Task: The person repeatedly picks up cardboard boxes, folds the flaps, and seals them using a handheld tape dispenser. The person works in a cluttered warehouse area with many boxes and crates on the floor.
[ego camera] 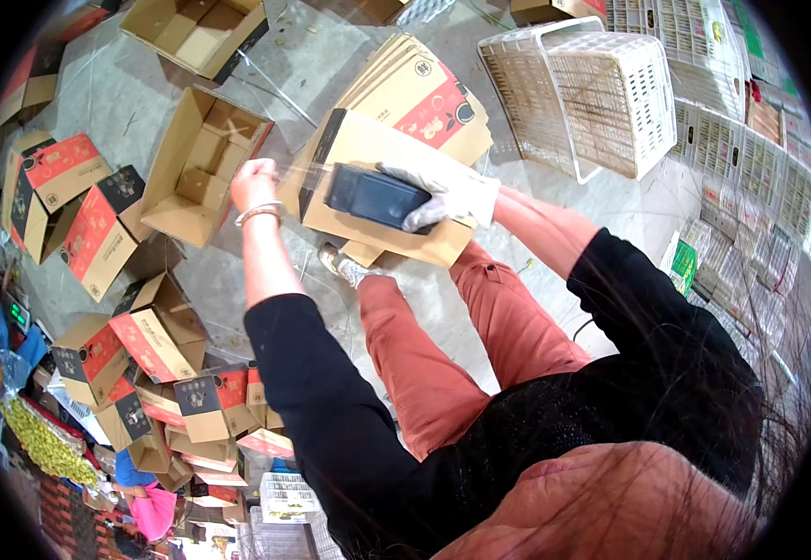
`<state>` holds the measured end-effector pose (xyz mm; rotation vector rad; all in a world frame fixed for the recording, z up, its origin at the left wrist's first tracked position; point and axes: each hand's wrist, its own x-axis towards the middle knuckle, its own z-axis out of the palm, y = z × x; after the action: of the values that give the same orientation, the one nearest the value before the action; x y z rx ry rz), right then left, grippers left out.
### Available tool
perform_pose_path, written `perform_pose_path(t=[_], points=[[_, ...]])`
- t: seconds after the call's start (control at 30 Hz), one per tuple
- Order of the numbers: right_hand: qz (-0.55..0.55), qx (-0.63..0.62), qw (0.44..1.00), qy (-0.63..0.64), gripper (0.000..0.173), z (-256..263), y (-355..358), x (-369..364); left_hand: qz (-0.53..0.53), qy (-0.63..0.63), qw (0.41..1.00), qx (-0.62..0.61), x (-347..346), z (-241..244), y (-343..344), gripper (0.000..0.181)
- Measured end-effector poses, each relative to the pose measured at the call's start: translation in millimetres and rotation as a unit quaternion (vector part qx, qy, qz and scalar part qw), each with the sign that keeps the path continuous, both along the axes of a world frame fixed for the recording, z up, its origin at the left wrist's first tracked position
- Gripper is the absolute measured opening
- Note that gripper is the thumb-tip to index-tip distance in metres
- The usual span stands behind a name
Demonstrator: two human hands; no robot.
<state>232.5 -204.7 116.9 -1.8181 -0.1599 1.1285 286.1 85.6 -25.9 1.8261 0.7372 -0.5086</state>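
Observation:
My right hand, in a white glove, grips a black tape dispenser over the upturned face of a cardboard box. The dispenser looks slightly blurred. My left hand is bare, with a bracelet at the wrist, and is raised at the box's left end. Its fingers are closed on a strip of clear tape that stretches toward the dispenser. Just beyond the box, a stack of flattened cartons with red and black print leans in a fan. An open, hollow carton stands left of my left hand.
White plastic crates stand at the upper right, with more stacked crates behind. Several formed cartons are heaped at the left. Another open carton sits at the top. A person in pink is at the lower left, near green fruit.

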Motion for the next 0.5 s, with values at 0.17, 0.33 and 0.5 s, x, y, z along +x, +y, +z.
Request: perform_pose_path(t=[0.17,0.33,0.5], points=[[-0.036,0.021,0.998,0.046,0.087,-5.9,3.4,-6.8,-0.069,0.018,0.996,0.053,-0.4,-37.1,-6.4,0.012],[-0.095,0.063,0.991,0.072,0.087,-15.3,-0.3,-7.0,-0.197,0.072,0.977,0.045,-3.9,-54.1,-31.6,0.024],[-0.114,0.098,0.986,0.067,0.086,-27.1,-1.3,-15.0,-0.215,-0.122,0.879,0.408,-11.4,-34.7,-32.4,0.034]])
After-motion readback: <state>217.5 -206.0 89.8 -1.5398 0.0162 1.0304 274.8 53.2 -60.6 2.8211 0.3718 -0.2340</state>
